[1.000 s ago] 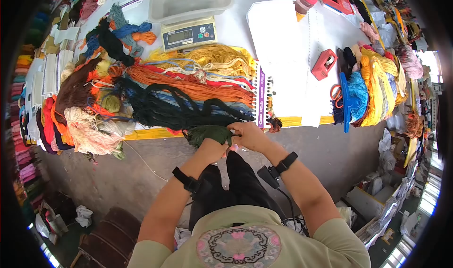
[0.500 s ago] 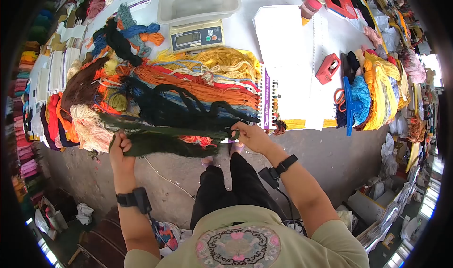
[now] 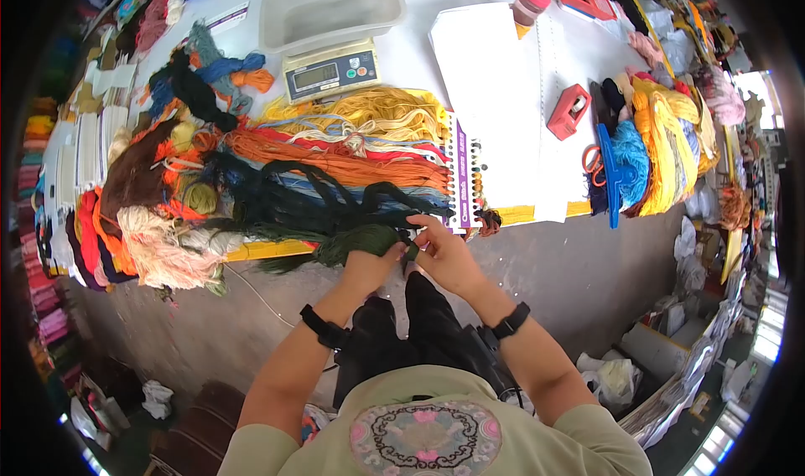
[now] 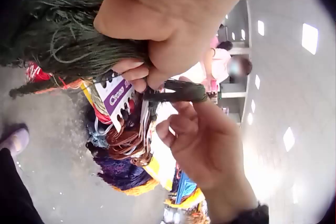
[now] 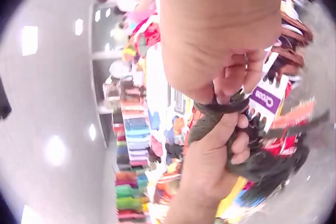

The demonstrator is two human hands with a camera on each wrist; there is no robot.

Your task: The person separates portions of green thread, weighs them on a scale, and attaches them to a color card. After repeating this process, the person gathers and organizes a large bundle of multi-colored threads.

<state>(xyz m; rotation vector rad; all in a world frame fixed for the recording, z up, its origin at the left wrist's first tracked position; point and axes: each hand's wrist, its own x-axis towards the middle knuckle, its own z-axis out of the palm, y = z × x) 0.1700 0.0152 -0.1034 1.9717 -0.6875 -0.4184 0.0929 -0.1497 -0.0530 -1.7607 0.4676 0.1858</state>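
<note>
Green yarn skein lengthwise along table edge, between both hands.

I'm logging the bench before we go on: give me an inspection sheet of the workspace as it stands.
Surface: white table, most of it under yarn.
Job's things: dark green yarn hank at the table's front edge, held by both hands.
Clutter: orange yarn, yellow yarn, scale with a plastic tub, purple colour card, red tape dispenser, orange scissors.
Hands: left hand grips the hank; right hand pinches its end.
Cables: nothing seen clearly.
Surroundings: concrete floor, bags and boxes at right.
</note>
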